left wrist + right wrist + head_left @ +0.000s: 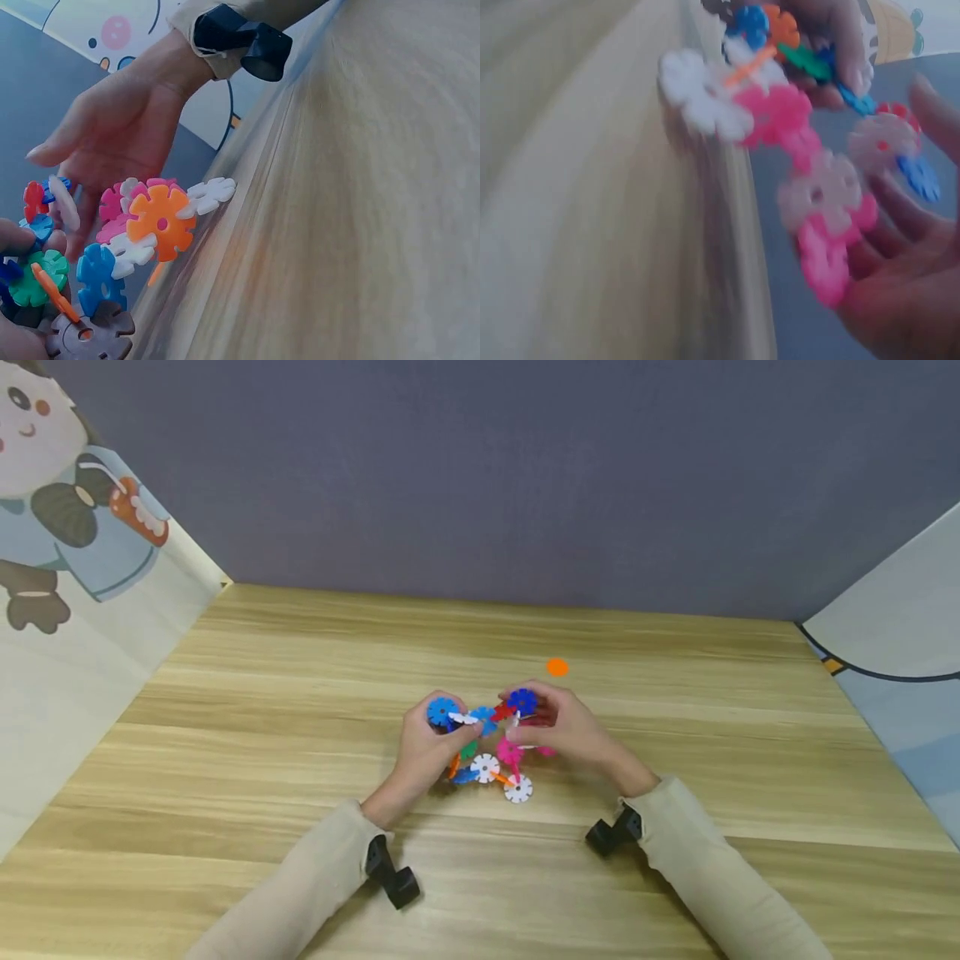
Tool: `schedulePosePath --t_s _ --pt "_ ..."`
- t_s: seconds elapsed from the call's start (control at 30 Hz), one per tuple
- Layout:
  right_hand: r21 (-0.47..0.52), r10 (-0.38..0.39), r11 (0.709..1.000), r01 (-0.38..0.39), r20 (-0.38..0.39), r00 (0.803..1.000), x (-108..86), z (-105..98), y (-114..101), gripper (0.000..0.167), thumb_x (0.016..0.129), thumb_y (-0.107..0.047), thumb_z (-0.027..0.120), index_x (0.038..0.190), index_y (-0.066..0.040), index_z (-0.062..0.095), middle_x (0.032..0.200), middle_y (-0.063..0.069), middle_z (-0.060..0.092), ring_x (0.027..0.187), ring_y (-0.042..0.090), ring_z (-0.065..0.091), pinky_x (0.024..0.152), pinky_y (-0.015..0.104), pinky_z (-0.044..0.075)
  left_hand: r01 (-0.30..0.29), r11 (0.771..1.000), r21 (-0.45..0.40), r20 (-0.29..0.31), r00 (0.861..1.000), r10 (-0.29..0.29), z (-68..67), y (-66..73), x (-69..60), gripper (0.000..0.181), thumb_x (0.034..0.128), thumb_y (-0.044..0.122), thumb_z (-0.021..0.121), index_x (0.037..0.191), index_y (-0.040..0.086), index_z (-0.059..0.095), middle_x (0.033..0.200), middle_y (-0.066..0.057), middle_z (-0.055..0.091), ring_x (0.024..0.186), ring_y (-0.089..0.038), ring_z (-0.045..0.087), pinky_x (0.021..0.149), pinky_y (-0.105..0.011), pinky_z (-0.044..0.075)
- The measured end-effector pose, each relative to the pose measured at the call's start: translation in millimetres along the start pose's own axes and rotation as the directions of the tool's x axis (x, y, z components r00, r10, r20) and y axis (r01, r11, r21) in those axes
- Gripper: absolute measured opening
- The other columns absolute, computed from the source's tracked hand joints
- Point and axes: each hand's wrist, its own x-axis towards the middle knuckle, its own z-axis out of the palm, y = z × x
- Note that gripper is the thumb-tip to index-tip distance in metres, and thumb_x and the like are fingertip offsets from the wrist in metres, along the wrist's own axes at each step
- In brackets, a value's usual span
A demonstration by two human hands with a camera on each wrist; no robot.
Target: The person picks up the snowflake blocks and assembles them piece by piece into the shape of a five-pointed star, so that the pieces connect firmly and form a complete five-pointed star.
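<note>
A ring-like chain of notched plastic snowflake discs (485, 768), in blue, white, pink, orange, green and red, is held above the table between both hands. My left hand (431, 739) pinches its left side by the light blue and white discs. In the left wrist view a brown disc (88, 337) and a green disc (46, 277) sit close to that hand's fingers. My right hand (566, 727) is around the right side, thumb apart from the fingers. Between them, in the right wrist view, stands a white disc (883, 142) joined to red and blue ones. A pink end (825, 266) lies close to the palm.
A flat orange disc (557, 667) lies on the wooden table (300, 652) beyond the right hand. A dark grey panel (510, 485) rises behind the table. Printed cartoon panels flank both sides. Each wrist wears a black camera mount (392, 872).
</note>
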Motion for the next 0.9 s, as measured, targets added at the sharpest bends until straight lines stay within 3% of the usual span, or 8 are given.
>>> schedulePosePath --t_s 0.13,0.27,0.37,0.53,0.73,0.83,0.9 --pt "-0.115 0.045 0.993 -0.033 0.106 0.993 0.7 -11.1 4.5 0.051 0.082 -0.016 0.075 0.124 0.0 0.053 0.122 0.018 0.06 0.112 0.031 0.059 0.098 0.041 0.049 0.027 0.998 -0.049 -0.02 0.999 -0.028 -0.7 -1.1 1.7 0.022 0.0723 -0.008 0.07 0.089 -0.005 0.056 0.083 -0.003 0.059 0.076 -0.01 0.057 0.067 -0.02 0.052" --pt "-0.148 0.046 0.989 -0.021 0.169 0.984 1.5 -17.4 7.3 0.046 0.082 -0.016 0.075 0.121 -0.001 0.055 0.121 0.017 0.061 0.115 0.033 0.057 0.101 0.045 0.046 0.043 0.997 -0.071 -0.029 0.999 -0.045 -1.3 -1.0 1.5 0.022 0.0728 -0.008 0.07 0.09 -0.005 0.056 0.081 0.0 0.058 0.073 -0.008 0.056 0.064 -0.019 0.051" --pt "-0.125 0.023 0.992 0.0 0.183 0.983 1.2 -16.8 6.7 0.045 0.084 -0.018 0.073 0.122 -0.002 0.056 0.119 0.016 0.062 0.113 0.032 0.058 0.097 0.043 0.049 0.041 0.997 -0.066 -0.03 0.999 -0.043 -0.7 -1.1 0.9 0.022 0.073 -0.007 0.07 0.09 -0.006 0.056 0.081 0.001 0.058 0.073 -0.008 0.056 0.065 -0.019 0.051" --pt "-0.066 -0.023 0.997 0.032 0.136 0.99 1.1 -9.1 6.7 0.036 0.086 -0.019 0.071 0.116 -0.001 0.06 0.102 0.01 0.066 0.098 0.022 0.064 0.083 0.032 0.055 0.033 0.998 -0.057 -0.01 0.999 -0.033 0.9 -2.7 -0.4 0.023 0.0731 -0.007 0.07 0.092 -0.006 0.056 0.083 0.0 0.059 0.076 -0.008 0.056 0.067 -0.019 0.051" --pt "-0.064 -0.031 0.997 0.036 0.072 0.997 -0.2 -6.4 6.5 0.027 0.086 -0.009 0.069 0.109 0.004 0.062 0.091 0.011 0.067 0.081 0.013 0.064 0.072 0.025 0.056 0.057 0.998 -0.003 0.09 0.994 -0.057 -3.4 -2.9 0.8 0.028 0.0764 0.0 0.072 0.101 -0.003 0.058 0.092 -0.004 0.06 0.073 -0.006 0.054 0.066 -0.018 0.049" --pt "-0.1 -0.025 0.995 0.032 0.068 0.997 -1.0 -8.6 3.4 0.025 0.086 -0.006 0.068 0.108 0.004 0.063 0.09 0.013 0.067 0.079 0.013 0.063 0.069 0.025 0.056 0.061 0.997 0.052 0.184 0.98 -0.07 -11.2 0.5 3.0 0.031 0.0794 0.005 0.072 0.106 -0.001 0.058 0.094 -0.007 0.058 0.064 -0.005 0.049 0.06 -0.018 0.046" --pt "-0.133 -0.026 0.99 0.035 0.069 0.997 -1.5 -10.3 0.5 0.024 0.085 -0.006 0.068 0.107 0.004 0.063 0.089 0.014 0.066 0.077 0.014 0.063 0.066 0.025 0.055 0.041 0.994 0.102 0.245 0.967 -0.065 -17.5 3.9 5.3 0.034 0.0809 0.009 0.072 0.11 0.0 0.058 0.099 -0.008 0.059 0.067 -0.006 0.05 0.062 -0.018 0.046"
